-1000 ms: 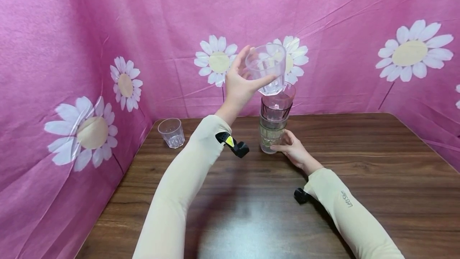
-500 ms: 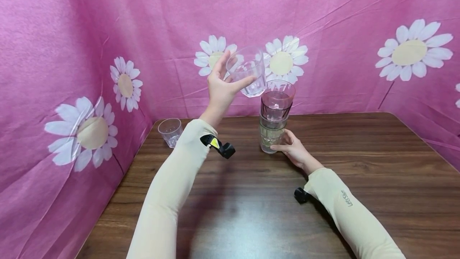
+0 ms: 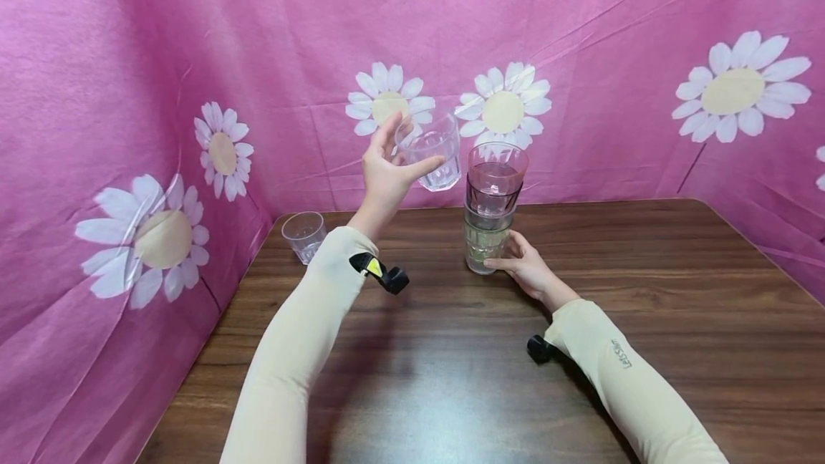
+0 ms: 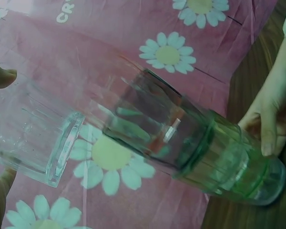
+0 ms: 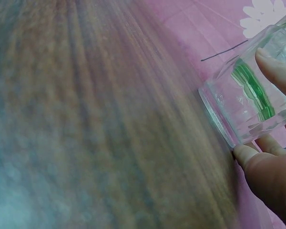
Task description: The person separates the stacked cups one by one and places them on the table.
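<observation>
My left hand [image 3: 387,176] grips a clear tumbler [image 3: 442,176] in the air, thumb and fingers around its sides. The tumbler is tilted a little, left of a tall stack of nested tumblers [image 3: 493,199]. From the top down the stack shows a pinkish tumbler [image 3: 498,156], a dark one, a greyish one and a green one, with a clear base. My right hand [image 3: 530,272] holds the stack low down, thumb in front. In the right wrist view, the bottom clear tumbler [image 5: 224,112] stands on the wood with green showing inside it.
Another clear tumbler [image 3: 304,235] stands at the table's back left, near the left sleeve [image 3: 322,292]. A pink cloth [image 3: 580,127] with white daisies hangs behind and beside the brown wooden table [image 3: 464,364].
My left hand has moved left and somewhat down with the clear tumbler, from over the top of the stack to beside it. The right hand and the stack have stayed put.
</observation>
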`<state>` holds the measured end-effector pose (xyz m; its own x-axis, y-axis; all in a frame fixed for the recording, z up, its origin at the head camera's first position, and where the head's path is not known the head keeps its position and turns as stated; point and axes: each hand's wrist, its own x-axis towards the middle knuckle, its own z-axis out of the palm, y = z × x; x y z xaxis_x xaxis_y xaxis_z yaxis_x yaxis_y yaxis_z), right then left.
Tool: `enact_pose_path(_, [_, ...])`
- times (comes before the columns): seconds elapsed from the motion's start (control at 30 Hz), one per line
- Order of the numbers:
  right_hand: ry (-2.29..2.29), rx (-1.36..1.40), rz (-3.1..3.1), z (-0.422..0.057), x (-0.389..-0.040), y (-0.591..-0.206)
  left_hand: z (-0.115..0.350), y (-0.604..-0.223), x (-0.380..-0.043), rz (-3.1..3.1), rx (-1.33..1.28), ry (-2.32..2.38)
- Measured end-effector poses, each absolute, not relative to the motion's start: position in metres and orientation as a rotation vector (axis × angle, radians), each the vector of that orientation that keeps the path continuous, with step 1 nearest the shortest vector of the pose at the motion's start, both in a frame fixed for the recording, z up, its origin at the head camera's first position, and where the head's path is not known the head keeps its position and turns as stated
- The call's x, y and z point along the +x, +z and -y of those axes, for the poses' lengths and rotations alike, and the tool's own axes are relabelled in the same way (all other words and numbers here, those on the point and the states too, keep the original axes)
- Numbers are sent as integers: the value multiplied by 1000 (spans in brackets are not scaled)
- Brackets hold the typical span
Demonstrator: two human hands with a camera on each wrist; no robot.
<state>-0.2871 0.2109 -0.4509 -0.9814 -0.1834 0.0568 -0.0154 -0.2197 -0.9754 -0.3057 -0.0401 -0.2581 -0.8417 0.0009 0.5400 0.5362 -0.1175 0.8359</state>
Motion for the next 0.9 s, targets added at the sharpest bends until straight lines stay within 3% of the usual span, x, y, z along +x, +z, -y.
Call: enact_pose_path(0.9, [-2362,-236,-1888,-210,-287,-450,64,-342,-320,1978,-370,-1885])
